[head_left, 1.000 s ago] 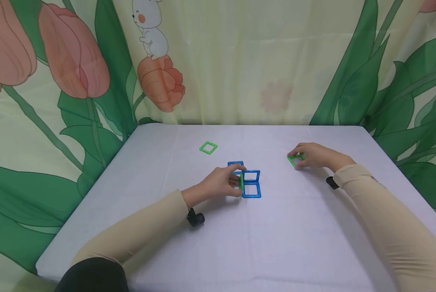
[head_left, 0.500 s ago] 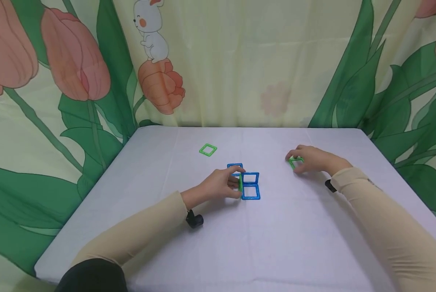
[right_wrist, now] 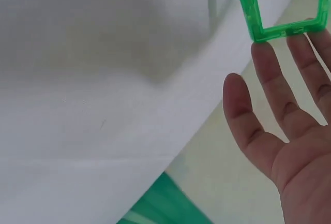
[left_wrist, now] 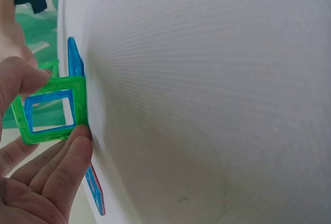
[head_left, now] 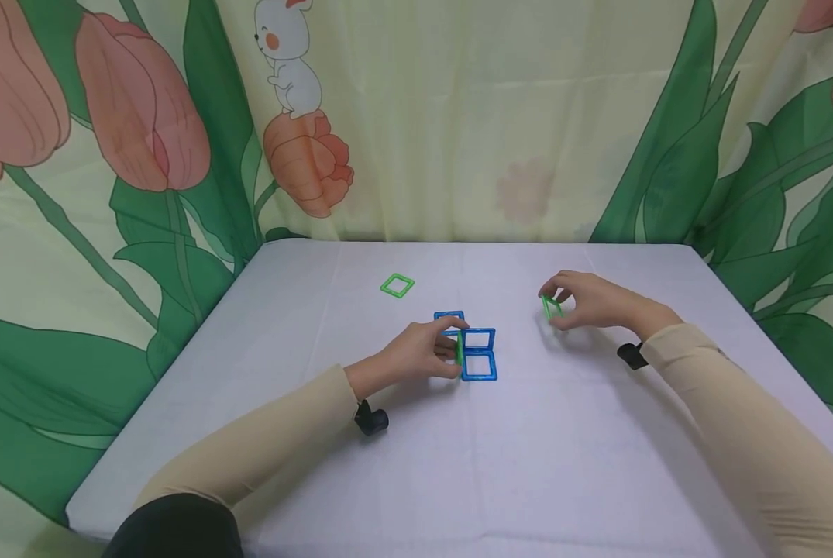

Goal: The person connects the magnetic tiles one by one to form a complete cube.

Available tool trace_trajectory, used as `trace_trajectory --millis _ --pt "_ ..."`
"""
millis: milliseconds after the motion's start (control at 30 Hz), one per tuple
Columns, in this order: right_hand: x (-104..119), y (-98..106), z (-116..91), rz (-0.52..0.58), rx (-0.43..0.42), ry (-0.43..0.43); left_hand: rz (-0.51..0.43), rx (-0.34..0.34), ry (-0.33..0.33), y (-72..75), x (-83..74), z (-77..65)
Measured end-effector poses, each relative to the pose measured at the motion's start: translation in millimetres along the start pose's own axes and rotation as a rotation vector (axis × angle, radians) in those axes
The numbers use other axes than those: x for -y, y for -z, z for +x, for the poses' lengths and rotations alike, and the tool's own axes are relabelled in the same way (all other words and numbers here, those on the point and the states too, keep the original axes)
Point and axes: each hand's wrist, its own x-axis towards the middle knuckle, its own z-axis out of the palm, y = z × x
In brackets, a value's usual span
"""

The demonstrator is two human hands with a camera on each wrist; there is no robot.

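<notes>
Near the table's middle, my left hand (head_left: 416, 350) holds a green square magnetic tile (left_wrist: 80, 102) on edge between thumb and fingers. That tile stands against a group of blue magnetic tiles: one flat tile (head_left: 480, 378), one upright tile (head_left: 493, 339) behind it, and another blue tile (head_left: 449, 314) farther back, partly hidden by the hand. To the right, my right hand (head_left: 593, 301) pinches a second green square tile (right_wrist: 251, 12), tilted up and raised above the cloth. In the right wrist view the fingertips touch that tile's lower edge; the thumb stands apart from it.
Another green square tile (head_left: 397, 285) lies flat toward the back, left of the blue group. A white cloth covers the table (head_left: 562, 465). Behind its far edge hangs a curtain (head_left: 423, 116) printed with tulips and a rabbit.
My right hand has raised its green tile from the cloth, tipped it more upright and shifted slightly left. The left hand stays in place at the blue tiles.
</notes>
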Motion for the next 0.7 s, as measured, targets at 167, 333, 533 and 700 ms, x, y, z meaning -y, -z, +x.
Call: trace_trajectory --millis 167,333,533,700 --pt "22.2 -7.0 -0.8 0.119 0.016 0.04 -0.003 -0.002 -0.001 0.4 -0.4 -0.5" --pt "40.1 -18.7 -1.8 0.205 0.052 0.081 0.007 0.001 0.006 -0.2 -0.7 -0.3" --pt "56.4 -32.4 -4.7 0.306 0.107 0.108 0.006 0.003 0.017 -0.6 -1.5 -0.6" --pt "63.0 -39.7 -5.4 0.349 0.136 0.108 0.0 0.004 0.015 0.2 -2.2 -2.0"
